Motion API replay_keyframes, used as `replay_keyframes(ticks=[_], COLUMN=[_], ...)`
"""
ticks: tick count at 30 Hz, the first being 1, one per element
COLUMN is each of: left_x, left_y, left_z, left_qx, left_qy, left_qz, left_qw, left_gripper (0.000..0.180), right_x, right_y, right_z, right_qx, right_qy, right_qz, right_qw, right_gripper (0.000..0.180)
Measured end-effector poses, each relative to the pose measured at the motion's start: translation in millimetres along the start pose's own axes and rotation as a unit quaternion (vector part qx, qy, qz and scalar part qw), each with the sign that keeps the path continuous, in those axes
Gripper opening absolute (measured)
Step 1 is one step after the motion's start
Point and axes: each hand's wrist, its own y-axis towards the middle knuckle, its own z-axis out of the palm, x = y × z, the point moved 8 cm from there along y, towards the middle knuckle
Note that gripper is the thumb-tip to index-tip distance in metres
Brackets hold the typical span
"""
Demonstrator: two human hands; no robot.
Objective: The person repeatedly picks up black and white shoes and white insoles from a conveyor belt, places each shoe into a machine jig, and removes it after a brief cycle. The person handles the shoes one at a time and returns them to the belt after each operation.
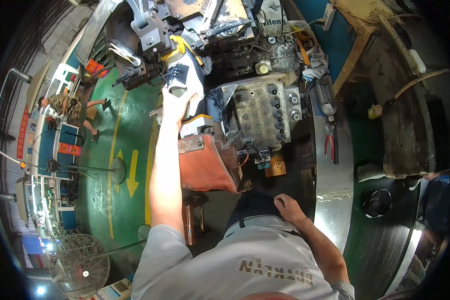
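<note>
My left arm reaches forward to the machine, and my left hand grips the opening end of a pale shoe with dark laces. The shoe's far end sits against a yellow and black machine part; a second yellow-edged part is just beyond my wrist. My right hand hangs low by my thigh, away from the machine. Its fingers are loosely curled, with nothing seen in them.
An orange-red machine cover stands below my left hand. To the right, red-handled pliers lie on a metal ledge, with a crumpled cloth farther up. A large floor fan stands left; another person is at far left.
</note>
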Motion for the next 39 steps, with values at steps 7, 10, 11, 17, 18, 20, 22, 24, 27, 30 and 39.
replay_keyframes(ticks=[7, 10, 11, 17, 18, 20, 22, 24, 27, 30, 39], left_x=[25.7, 21.8, 23.8, 38.3, 35.2, 25.2, 31.3, 24.3, -22.0, -25.9, -21.1], left_y=[11.5, -12.0, -15.6, -39.7, -46.6, -61.7, -70.8, -81.0, -128.0, -178.7, -292.6], left_z=[-7.0, 1.6, 1.5, -5.3, -4.7, -8.3, -21.4, -11.5, 16.3, 50.0, 159.0], left_qx=[-0.043, -0.038, -0.025, -0.014, -0.004, 0.014, 0.007, 0.117, 0.259, 0.305, 0.455], left_qy=[0.032, 0.015, -0.004, -0.118, -0.179, -0.296, -0.335, -0.455, -0.527, -0.697, -0.528], left_qz=[0.025, 0.039, 0.028, 0.022, 0.026, 0.035, 0.078, 0.039, 0.028, -0.068, -0.162], left_qw=[0.998, 0.998, 0.999, 0.993, 0.984, 0.955, 0.939, 0.882, 0.809, 0.645, 0.698], left_gripper=[0.103, 0.082, 0.084, 0.07, 0.067, 0.063, 0.058, 0.073, 0.102, 0.108, 0.109], right_x=[-1.4, -1.6, 0.5, 1.1, 3.6, 8.6, 4.9, 4.4, 18.3, 34.0, 105.6], right_y=[0.2, -0.2, 0.6, 2.6, 2.2, 1.0, -2.6, -3.0, -8.8, -12.5, -34.5], right_z=[1.0, -3.9, -3.7, -1.8, -4.1, -9.3, -9.3, -12.3, -29.6, -47.1, -106.4], right_qx=[-0.011, -0.019, -0.017, -0.008, -0.014, -0.024, -0.035, -0.049, -0.073, -0.089, -0.11], right_qy=[0.009, 0.006, 0.007, 0.011, 0.005, -0.004, -0.007, -0.008, -0.003, 0.03, 0.293], right_qz=[0.001, -0.002, -0.008, -0.007, -0.013, -0.027, -0.036, -0.042, -0.034, -0.005, -0.182], right_qw=[1.0, 1.0, 1.0, 1.0, 1.0, 0.999, 0.999, 0.998, 0.997, 0.996, 0.932], right_gripper=[0.021, 0.022, 0.022, 0.023, 0.022, 0.022, 0.021, 0.02, 0.018, 0.016, 0.069])
